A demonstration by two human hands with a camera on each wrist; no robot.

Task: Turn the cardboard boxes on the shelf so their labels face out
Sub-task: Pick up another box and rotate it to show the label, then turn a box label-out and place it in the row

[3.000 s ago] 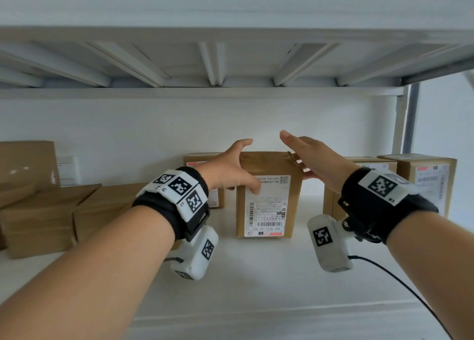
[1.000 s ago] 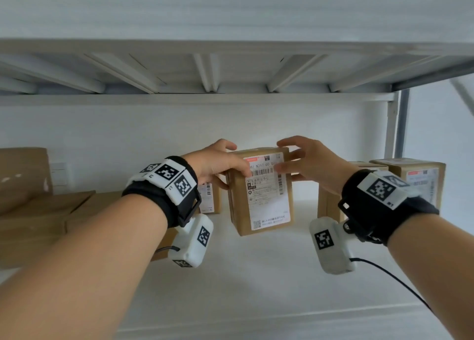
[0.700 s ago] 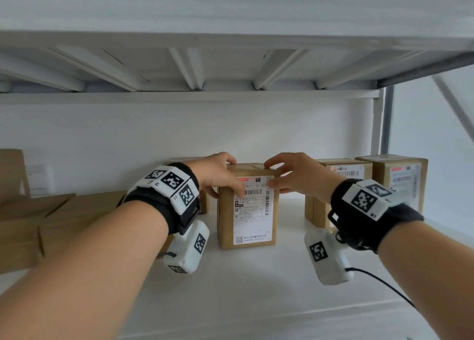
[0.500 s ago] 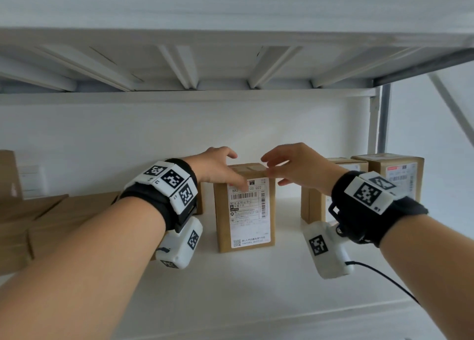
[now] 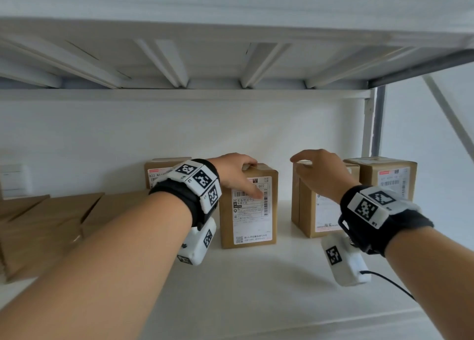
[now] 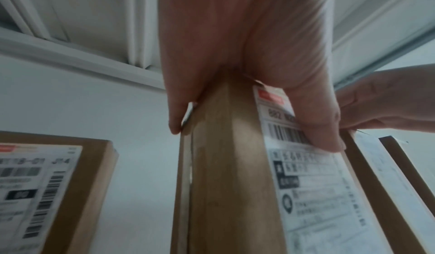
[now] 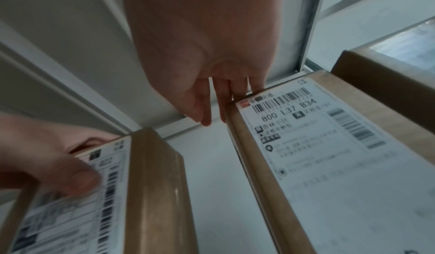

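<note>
A brown cardboard box (image 5: 252, 221) stands upright mid-shelf with its white label facing out. My left hand (image 5: 234, 170) grips its top: in the left wrist view the thumb (image 6: 317, 127) presses the label and the fingers (image 6: 176, 116) curl over the far side. My right hand (image 5: 318, 172) arches over the neighbouring box (image 5: 307, 211) to the right. In the right wrist view its loosely straight fingers (image 7: 212, 105) touch the top left edge of that box (image 7: 317, 155), whose label also faces out.
A labelled box (image 5: 159, 175) stands behind my left wrist, and another (image 5: 387, 178) stands at the far right by the shelf post (image 5: 369, 124). Flat brown boxes (image 5: 51, 224) lie at the left. The upper shelf's ribs (image 5: 230, 57) hang close overhead. The white shelf board (image 5: 256, 275) stretches in front.
The middle box was flipped over and set down upright, label out. My right hand let go of it and moved right onto the neighbouring box. The left hand stays on top.
</note>
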